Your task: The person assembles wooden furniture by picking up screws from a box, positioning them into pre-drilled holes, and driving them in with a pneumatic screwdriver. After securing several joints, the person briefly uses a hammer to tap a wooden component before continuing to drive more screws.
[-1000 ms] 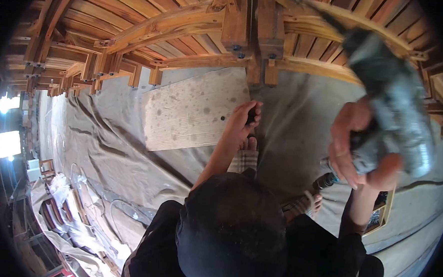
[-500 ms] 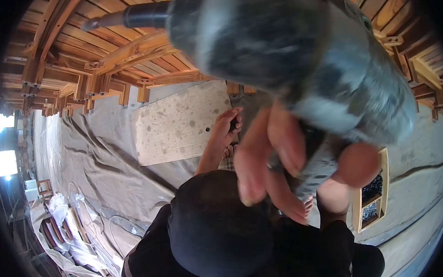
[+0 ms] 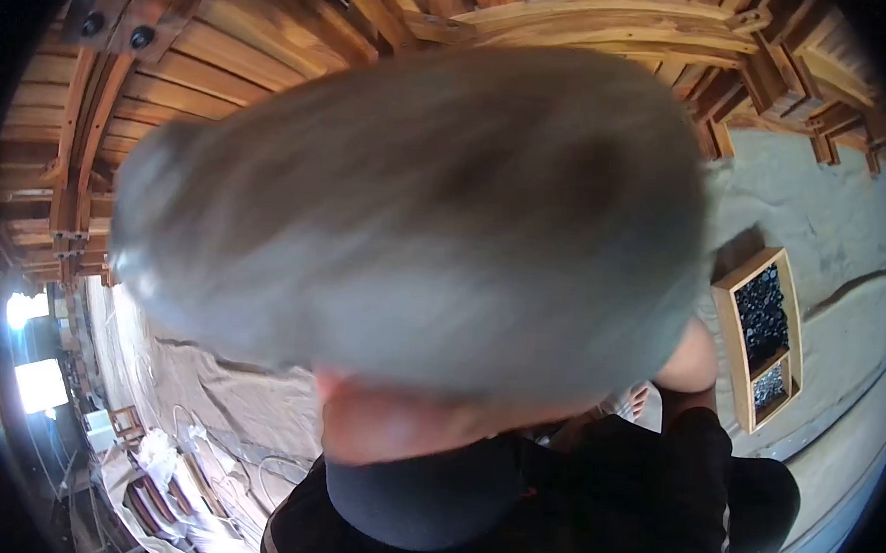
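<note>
A drill-like power tool (image 3: 416,225), grey and dark, fills the middle of the view, very close and smeared by motion. My right hand (image 3: 385,419) is below it, blurred, with its forearm reaching in from the right; the fingers seem wrapped round the tool's grip, though most of them are hidden. The tool's bit cannot be made out. My left hand does not show; the tool covers the area where the patterned board lay.
Slatted wooden furniture (image 3: 576,23) arches across the top. At right, a two-part wooden box (image 3: 726,321) holds black pieces and silvery small hardware. A cloth sheet (image 3: 847,213) covers the floor. Wrapped wooden pieces (image 3: 166,502) lie lower left. A dark cap (image 3: 421,506) is at the bottom.
The power tool has swung left and down across the view, closer to the camera. My left hand and the patterned board are now hidden. The view has shifted, showing more of the box.
</note>
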Available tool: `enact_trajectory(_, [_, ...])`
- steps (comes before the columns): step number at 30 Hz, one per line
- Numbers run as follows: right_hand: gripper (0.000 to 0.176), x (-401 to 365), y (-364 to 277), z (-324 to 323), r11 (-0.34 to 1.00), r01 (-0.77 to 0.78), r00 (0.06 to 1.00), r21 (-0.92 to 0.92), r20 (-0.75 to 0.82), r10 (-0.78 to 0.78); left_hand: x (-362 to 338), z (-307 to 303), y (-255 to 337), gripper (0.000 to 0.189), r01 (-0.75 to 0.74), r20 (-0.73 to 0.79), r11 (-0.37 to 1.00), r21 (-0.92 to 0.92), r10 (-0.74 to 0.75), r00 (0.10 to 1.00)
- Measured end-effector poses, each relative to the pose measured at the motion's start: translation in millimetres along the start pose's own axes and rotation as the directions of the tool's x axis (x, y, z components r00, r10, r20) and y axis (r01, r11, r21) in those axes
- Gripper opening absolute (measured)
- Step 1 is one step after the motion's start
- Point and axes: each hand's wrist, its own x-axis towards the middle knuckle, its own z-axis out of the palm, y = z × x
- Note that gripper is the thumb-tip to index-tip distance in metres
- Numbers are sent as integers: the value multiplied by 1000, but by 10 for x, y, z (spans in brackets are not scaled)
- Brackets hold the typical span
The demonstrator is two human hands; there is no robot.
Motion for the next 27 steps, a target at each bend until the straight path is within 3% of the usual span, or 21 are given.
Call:
enact_trajectory(2, [29,128,231,64,940,312,950,-136,28,-311,39,-15,-27,23,14,8,1000,16,-14,1000])
enact_trajectory(6, [29,155,313,116,966,227,973,-122,59,-221,52,-53,-40,23,26,12,999,40,-27,1000])
enact_trajectory(9, [28,132,292,382,891,163,915,-424,-272,-297,42,-59,-39,23,26,11,998,60,-27,1000])
enact_trajectory(10, [28,144,312,388,873,164,905,-460,-282,-319,40,-65,-33,23,28,10,997,65,-29,1000])
enact_trajectory(27, [27,239,378,448,823,275,902,-496,-164,-400,16,-155,-38,24,24,-8,994,111,-23,1000])
